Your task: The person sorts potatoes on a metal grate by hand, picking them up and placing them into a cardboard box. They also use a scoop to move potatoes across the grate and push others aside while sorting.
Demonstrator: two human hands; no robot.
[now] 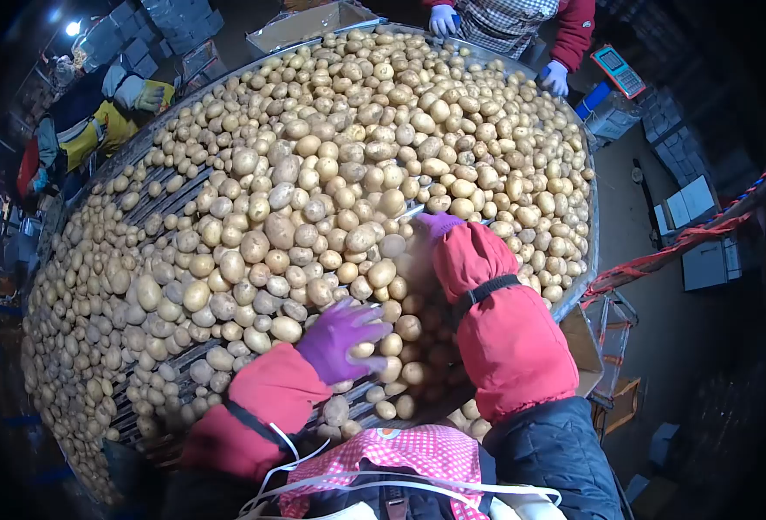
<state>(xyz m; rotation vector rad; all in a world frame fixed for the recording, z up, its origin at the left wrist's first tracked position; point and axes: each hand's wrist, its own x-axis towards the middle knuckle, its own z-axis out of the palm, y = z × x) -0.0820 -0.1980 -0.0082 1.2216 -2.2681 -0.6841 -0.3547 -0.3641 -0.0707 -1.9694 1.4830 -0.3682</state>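
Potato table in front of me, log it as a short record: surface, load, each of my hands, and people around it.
Surface: slatted table, slats showing in patches
Load: many potatoes, covering most of it
Left hand: purple glove, fingers spread over potatoes
Right hand: purple glove, among potatoes, fingers mostly hidden
Far side: person in checked apron
Left side: person in yellow

Potatoes [280,230] all round; open air above

Purple-gloved left hand [335,341] spread over loose potatoes [281,230]; purple-gloved right hand [440,224] farther forward, among them. Co-worker [509,19] observed beyond both hands.
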